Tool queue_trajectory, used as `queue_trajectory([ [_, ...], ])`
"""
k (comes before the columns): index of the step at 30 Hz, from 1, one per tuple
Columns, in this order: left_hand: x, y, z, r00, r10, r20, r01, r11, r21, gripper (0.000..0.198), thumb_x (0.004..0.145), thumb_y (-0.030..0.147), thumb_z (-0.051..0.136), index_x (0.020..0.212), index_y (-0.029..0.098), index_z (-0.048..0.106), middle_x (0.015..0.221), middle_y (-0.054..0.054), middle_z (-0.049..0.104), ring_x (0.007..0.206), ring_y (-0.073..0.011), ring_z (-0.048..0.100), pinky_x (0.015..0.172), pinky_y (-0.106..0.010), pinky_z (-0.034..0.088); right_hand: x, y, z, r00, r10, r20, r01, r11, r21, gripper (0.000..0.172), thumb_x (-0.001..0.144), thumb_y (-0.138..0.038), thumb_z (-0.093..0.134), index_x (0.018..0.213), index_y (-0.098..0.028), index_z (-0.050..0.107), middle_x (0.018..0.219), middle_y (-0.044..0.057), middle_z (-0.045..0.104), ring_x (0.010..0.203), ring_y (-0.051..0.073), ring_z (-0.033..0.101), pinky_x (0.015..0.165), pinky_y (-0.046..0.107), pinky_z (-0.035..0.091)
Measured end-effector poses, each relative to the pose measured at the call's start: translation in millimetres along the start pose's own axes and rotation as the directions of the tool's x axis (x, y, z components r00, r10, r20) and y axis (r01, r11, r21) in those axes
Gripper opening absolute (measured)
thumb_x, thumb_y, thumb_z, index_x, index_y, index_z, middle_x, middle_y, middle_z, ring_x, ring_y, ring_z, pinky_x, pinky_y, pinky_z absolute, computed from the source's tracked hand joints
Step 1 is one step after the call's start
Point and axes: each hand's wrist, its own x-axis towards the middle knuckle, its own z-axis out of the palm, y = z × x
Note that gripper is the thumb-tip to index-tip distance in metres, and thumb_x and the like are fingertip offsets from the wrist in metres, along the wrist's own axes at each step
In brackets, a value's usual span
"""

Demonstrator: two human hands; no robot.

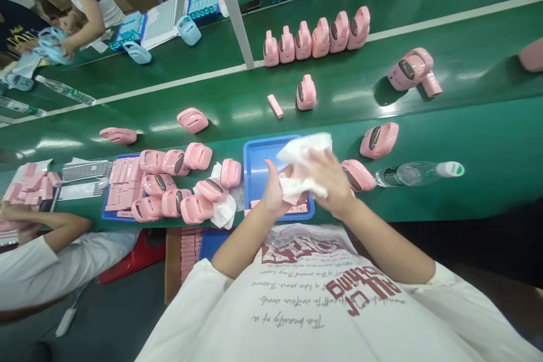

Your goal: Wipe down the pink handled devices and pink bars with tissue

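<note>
White, crumpled and partly blurred, a cloth (311,146) sits just right of the frame's centre, above a blue tray (258,159). The right hand (330,178) grasps it; the left hand (275,189) grips a pink piece (292,198) mostly hidden beneath. Pink cases (198,156) crowd the glossy green table (487,136) left of centre; a co-worker (91,8) in white works at upper left.

You are wearing a white shirt (305,294) printed with dark red lettering (360,294) and grey script (311,321), while a white cloth (303,147) is showing against your blue tray (258,175). Pink cases (388,138) with dark panels (375,137) are dotting the green tabletop (500,141), and a pale strip (458,16) is cutting across the green behind. A bottle cap (449,169) is pairing white with green; farther off, other cases (189,30) are showing light blue.
</note>
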Motion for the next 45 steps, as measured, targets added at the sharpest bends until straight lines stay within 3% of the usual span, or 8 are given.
queue_trajectory([
  [4, -3, -11, 17.4, 0.984, 0.077, 0.16, -0.076, 0.997, -0.011, 0.064, 0.073, 0.078, 0.047, 0.084, 0.016, 0.054, 0.066, 0.001, 0.053, 0.036, -0.0049, 0.039, 0.028, -0.017, 0.023, 17, 32, -29, 0.634, 0.7, -0.328, -0.558, 0.708, 0.433, 0.036, 0.091, -0.044, 0.044, 0.108, -0.02, 0.065, 0.11, 0.006, 0.069, 0.116, 0.022, 0.059, 0.105, 0.042, 0.043],
  [8, -7, -14, 27.4, 0.989, 0.117, 0.089, -0.117, 0.993, -0.001, 0.033, 0.078, 0.046, 0.063, 0.079, 0.015, 0.051, 0.067, 0.002, 0.052, 0.041, -0.0052, 0.041, 0.03, -0.017, 0.027, 17, 42, -41, 0.345, 0.891, -0.294, -0.505, 0.441, 0.742, 0.026, 0.085, -0.038, 0.05, 0.1, -0.022, 0.063, 0.107, 0.004, 0.068, 0.118, 0.021, 0.057, 0.103, 0.038, 0.047],
  [15, -4, -8, 26.3, 0.977, 0.054, -0.205, -0.074, 0.993, -0.09, 0.028, 0.091, 0.037, 0.048, 0.095, 0.012, 0.061, 0.07, -0.001, 0.059, 0.062, -0.0104, 0.059, 0.059, -0.021, 0.048, 8, -1, -22, 0.406, 0.881, -0.244, -0.55, 0.449, 0.704, 0.035, 0.086, -0.047, 0.052, 0.108, -0.021, 0.062, 0.107, 0.004, 0.067, 0.116, 0.02, 0.059, 0.101, 0.036, 0.048],
  [22, 2, 4, -9.8, 0.926, 0.041, -0.375, -0.098, 0.986, -0.136, 0.025, 0.091, 0.032, 0.049, 0.091, 0.014, 0.066, 0.078, -0.003, 0.068, 0.088, -0.0164, 0.067, 0.085, -0.026, 0.049, -14, -25, 48, 0.874, 0.486, 0.012, -0.484, 0.869, 0.101, 0.047, 0.094, -0.04, 0.04, 0.135, -0.02, 0.049, 0.14, 0.011, 0.05, 0.14, 0.024, 0.032, 0.115, 0.047, 0.029],
  [26, 3, 12, -46.6, 0.908, 0.011, -0.42, -0.049, 0.995, -0.081, 0.019, 0.085, 0.029, 0.057, 0.078, 0.013, 0.065, 0.069, -0.003, 0.066, 0.082, -0.0174, 0.067, 0.083, -0.028, 0.049, -38, -25, 89, 0.946, 0.277, 0.166, -0.265, 0.96, -0.088, 0.043, 0.094, -0.033, 0.036, 0.13, -0.018, 0.053, 0.14, 0.013, 0.049, 0.14, 0.027, 0.031, 0.113, 0.055, 0.029],
  [29, 3, 8, -67.1, 0.937, 0.059, -0.344, -0.073, 0.997, -0.029, 0.014, 0.083, 0.028, 0.062, 0.083, 0.014, 0.065, 0.074, -0.001, 0.068, 0.077, -0.0136, 0.066, 0.078, -0.024, 0.049, -46, -16, 99, 0.861, 0.503, 0.075, -0.498, 0.864, -0.077, 0.046, 0.093, -0.042, 0.036, 0.122, -0.016, 0.059, 0.122, 0.016, 0.062, 0.127, 0.029, 0.049, 0.105, 0.052, 0.039],
  [35, 4, -14, -84.0, 0.964, -0.019, -0.266, 0.036, 0.998, 0.058, 0.028, 0.076, 0.04, 0.071, 0.082, 0.015, 0.06, 0.063, 0.001, 0.061, 0.054, -0.0112, 0.058, 0.054, -0.022, 0.045, -50, 23, 25, 0.221, 0.897, -0.382, -0.912, 0.329, 0.245, 0.045, 0.084, -0.054, 0.037, 0.094, -0.016, 0.06, 0.086, 0.008, 0.066, 0.081, 0.022, 0.063, 0.073, 0.037, 0.053],
  [45, 82, -64, -79.2, 0.953, 0.054, -0.298, 0.177, 0.699, 0.693, 0.023, 0.076, 0.014, 0.064, 0.096, 0.015, 0.053, 0.082, -0.003, 0.061, 0.079, -0.0165, 0.062, 0.079, -0.032, 0.049, -86, 32, -75, 0.266, 0.9, -0.346, -0.955, 0.197, -0.224, 0.034, 0.067, -0.052, 0.049, 0.071, -0.02, 0.057, 0.07, 0.007, 0.063, 0.07, 0.023, 0.055, 0.066, 0.036, 0.043],
])
